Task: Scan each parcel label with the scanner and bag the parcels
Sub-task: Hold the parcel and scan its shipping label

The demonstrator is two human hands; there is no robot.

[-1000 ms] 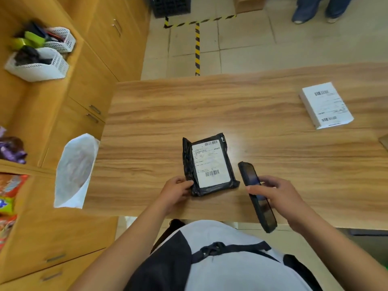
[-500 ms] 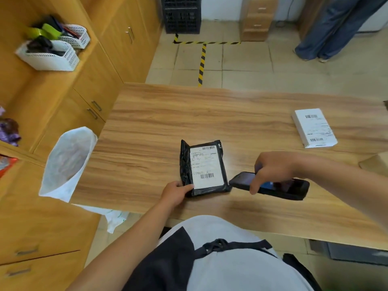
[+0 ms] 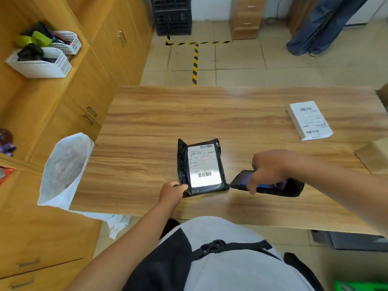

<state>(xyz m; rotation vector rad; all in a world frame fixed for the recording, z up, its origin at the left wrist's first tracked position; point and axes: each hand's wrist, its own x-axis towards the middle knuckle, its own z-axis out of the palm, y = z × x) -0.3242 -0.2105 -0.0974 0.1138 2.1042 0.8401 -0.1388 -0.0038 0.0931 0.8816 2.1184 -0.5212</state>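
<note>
At the near edge of the table [image 3: 147, 122], the left hand [image 3: 173, 191] pinches the lower-left corner of the black parcel [image 3: 201, 164], which lies flat, label up. Just beside it, the right hand [image 3: 270, 169] grips the scanner [image 3: 292, 189], its nose close to the parcel's corner. An open white bag [image 3: 63, 169] hangs off the table's left end. A white boxed parcel [image 3: 310, 120] lies far right.

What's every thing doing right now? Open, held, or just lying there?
black parcel: flat on the table, label up, left hand pinching its near corner.
scanner: gripped by right hand, nose toward black parcel.
white box: lying label up, untouched.
white bag: open, at table's left edge.
</note>
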